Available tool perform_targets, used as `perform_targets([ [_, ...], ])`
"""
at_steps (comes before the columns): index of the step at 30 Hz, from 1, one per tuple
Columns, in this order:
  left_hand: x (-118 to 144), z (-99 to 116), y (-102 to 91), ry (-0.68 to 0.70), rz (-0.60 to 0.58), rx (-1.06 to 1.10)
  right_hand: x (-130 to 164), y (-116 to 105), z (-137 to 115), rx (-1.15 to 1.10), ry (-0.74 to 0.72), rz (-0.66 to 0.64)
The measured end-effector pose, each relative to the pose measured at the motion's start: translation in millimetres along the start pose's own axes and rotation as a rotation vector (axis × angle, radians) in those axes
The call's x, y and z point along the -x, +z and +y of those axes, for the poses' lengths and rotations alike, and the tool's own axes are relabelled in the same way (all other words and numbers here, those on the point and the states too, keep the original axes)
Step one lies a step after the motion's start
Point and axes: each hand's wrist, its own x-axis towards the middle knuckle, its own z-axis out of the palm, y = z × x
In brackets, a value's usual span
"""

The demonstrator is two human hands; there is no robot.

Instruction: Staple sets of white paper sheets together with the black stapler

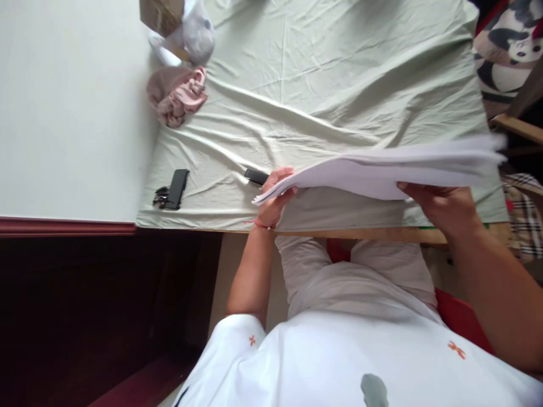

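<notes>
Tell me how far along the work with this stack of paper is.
Done: nothing shows as finished; no sheets lie set out on the pale green cloth. In hand: the stack of paper is held above the table, the left hand gripping one end and the right hand under the other. Left: the whole stack. A phone and a pink cloth lie untouched.

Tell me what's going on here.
A person holds a stack of white papers with both hands above a table covered by a pale green sheet. The left hand grips one end, the right hand the other. A black phone and a pink cloth lie on the sheet.
</notes>
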Motion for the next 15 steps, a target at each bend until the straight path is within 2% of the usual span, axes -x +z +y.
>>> perform_targets([
  [6, 1, -12, -1.2, -0.039, 0.000, 0.058, -1, -3, -1, 0.042, 0.030, 0.042],
  [11, 2, -26, -7.6, -0.141, -0.080, 0.071, -1, -5, 1, 0.009, 0.040, -0.147],
  [15, 7, -35, -12.0, -0.119, -0.044, 0.025, 1, -4, 3, 0.011, -0.039, -0.085],
])
